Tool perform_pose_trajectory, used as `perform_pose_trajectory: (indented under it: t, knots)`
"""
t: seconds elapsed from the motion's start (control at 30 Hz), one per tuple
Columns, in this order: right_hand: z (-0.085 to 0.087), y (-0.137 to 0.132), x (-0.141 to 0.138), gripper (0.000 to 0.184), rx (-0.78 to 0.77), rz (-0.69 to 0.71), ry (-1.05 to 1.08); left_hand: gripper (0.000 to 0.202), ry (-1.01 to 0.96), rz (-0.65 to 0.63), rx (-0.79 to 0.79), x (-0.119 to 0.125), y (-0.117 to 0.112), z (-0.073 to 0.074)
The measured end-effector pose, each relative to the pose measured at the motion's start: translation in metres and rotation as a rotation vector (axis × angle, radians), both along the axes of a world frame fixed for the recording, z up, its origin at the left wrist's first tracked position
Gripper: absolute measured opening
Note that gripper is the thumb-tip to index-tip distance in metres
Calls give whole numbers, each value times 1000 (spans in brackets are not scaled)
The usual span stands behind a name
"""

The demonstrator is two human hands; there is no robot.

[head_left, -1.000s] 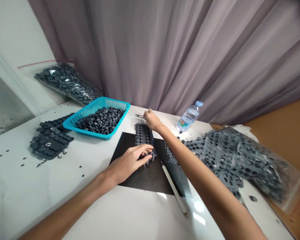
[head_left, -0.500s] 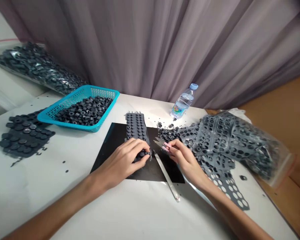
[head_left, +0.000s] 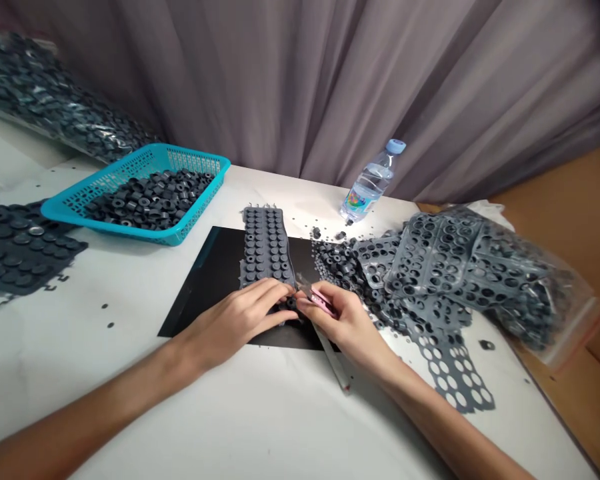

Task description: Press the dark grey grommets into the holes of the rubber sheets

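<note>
A grey rubber strip studded with round buttons lies lengthwise on a black mat. My left hand presses down on the strip's near end, fingers curled over it. My right hand is closed on small pink-handled snips, whose blades point at the strip's near right corner, right beside my left fingertips. A pile of loose grey rubber rings lies just right of the strip.
A turquoise basket of rubber rings stands at the back left. Bags of parts and a buttoned sheet lie far left. Punched-out rubber sheets in a clear bag fill the right. A water bottle lies by the curtain. A metal ruler rests at the mat's edge.
My right hand came back from the far end of the strip holding the snips and now meets my left hand at the strip's near end. The camera has swung left and down.
</note>
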State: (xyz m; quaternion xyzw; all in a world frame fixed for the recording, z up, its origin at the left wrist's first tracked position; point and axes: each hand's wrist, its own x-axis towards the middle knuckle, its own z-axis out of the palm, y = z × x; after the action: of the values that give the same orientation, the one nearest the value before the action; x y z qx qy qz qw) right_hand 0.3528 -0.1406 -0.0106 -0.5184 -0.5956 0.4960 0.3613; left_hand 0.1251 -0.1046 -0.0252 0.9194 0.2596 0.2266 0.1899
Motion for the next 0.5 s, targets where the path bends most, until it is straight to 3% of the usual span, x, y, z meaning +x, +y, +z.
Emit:
perform_pose_trajectory:
  t: [0.17,0.3,0.5]
  knots:
    - [3,-2,14,33,4,1,-104,22,22,-69,-176,-3,4,6]
    - [4,-4,18,33,-16,45,-143,25,21,-29,-346,-7,10,14]
    - [-1,-11,11,24,-52,33,-147,20,16,10,-332,-9,14,21]
